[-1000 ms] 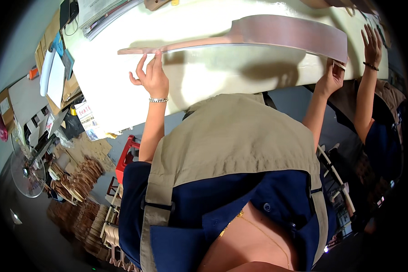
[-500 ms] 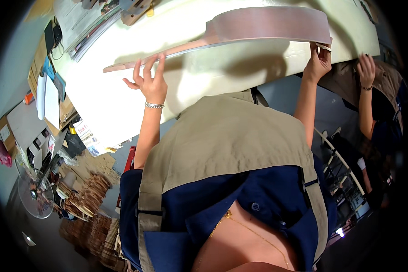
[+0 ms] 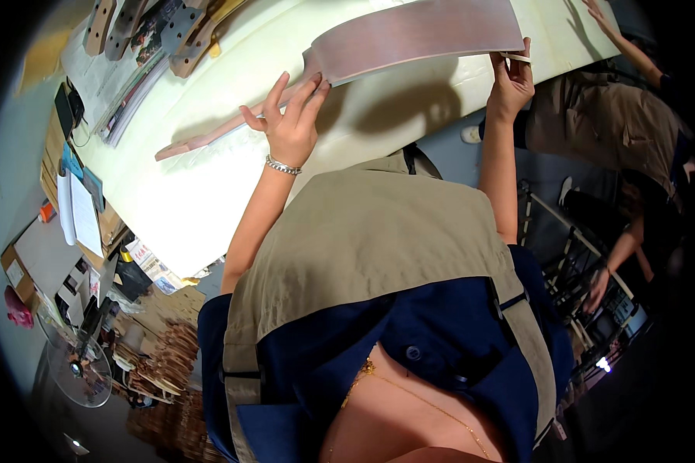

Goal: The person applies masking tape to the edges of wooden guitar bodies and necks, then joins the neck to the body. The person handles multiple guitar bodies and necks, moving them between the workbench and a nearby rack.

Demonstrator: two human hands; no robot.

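An unfinished guitar (image 3: 417, 35) with a bare reddish-brown side spans the upper middle, its neck (image 3: 208, 139) pointing down and left. It is seen nearly edge-on, with a broad shadow below it on the pale tabletop. My left hand (image 3: 292, 127) touches the neck close to the body with its fingertips, its fingers spread and the thumb apart. At the body's right end my right hand (image 3: 511, 91) is closed on the guitar's lower edge. A small pale strip (image 3: 516, 57) shows at those fingers; its kind is unclear.
The cream table (image 3: 170, 208) holds stacked papers (image 3: 135, 96) and wooden headstock pieces (image 3: 189, 38) at the far left. Stacked wooden parts (image 3: 170, 355) and a clear fan (image 3: 79, 370) lie lower left. Other people, one in brown work clothes (image 3: 602, 119), stand at right.
My left hand has slid along the neck toward the guitar's body. In the picture the guitar and my right hand sit farther left and higher. A person at right has moved.
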